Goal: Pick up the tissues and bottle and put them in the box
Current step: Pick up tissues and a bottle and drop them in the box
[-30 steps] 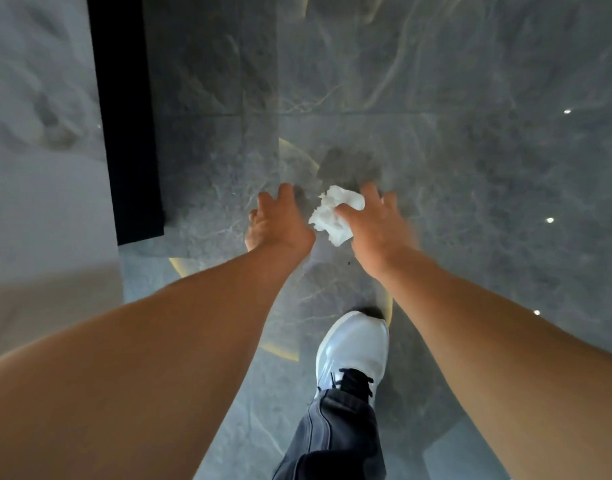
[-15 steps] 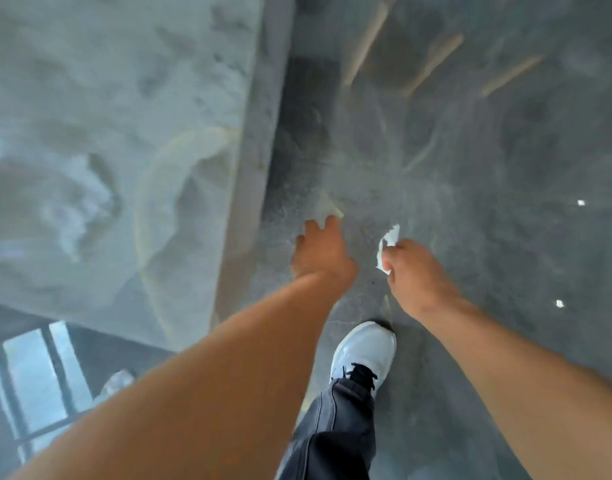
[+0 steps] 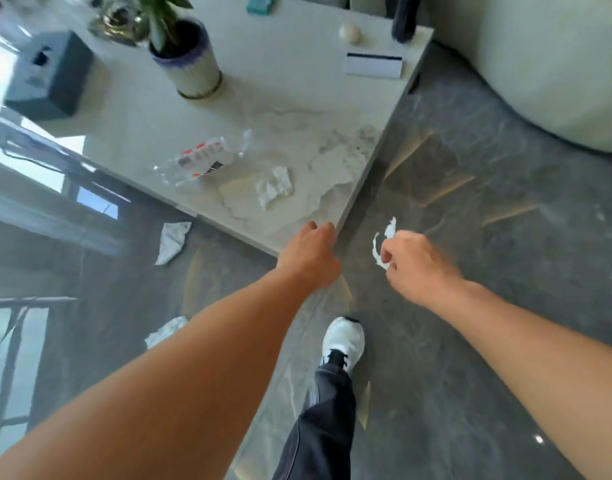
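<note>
Right hand (image 3: 417, 263) clenched on a crumpled white tissue (image 3: 384, 245), held above the dark grey polished stone floor (image 3: 470, 341); only a thin torn edge protrudes from the fist. Left hand (image 3: 311, 252) loosely curled at the near corner of the pale marble-topped low table (image 3: 297, 98), holding nothing visible; contact with the table edge cannot be confirmed.

Remaining items noted:
- Crushed clear plastic bottle with red-and-white label (image 3: 202, 159), lying on its side on the table top.
- Second white tissue wad (image 3: 273, 187), on the table just beside the bottle.
- Flattened white tissue (image 3: 173, 240), on the floor near the table's left edge.
- Further crumpled white tissue (image 3: 166, 330), on the floor, partly hidden by the left forearm.

Grey-blue box (image 3: 46, 76) standing at the far left of the table, well apart from both hands; blurred, opening not legible. Presumed to be the target, not confirmed. White ribbed plant pot (image 3: 190, 69) standing between box and bottle area.

Assessment: early stage, one tissue in hand, nothing seen deposited.

Risks:
- Protruding edge of the held tissue thin and ragged; likely to tear or slip if the grip loosens while reaching.
- Crushed bottle light and lying on a smooth top; a careless touch may send it sliding off the edge.
- Reach toward the box passes close to the plant pot; forearm contact could tip it.
- Floor glossy; white shoe (image 3: 342, 337) mid-stride, a slip is possible.
- Floor tissue under the forearm easily overlooked.
</note>
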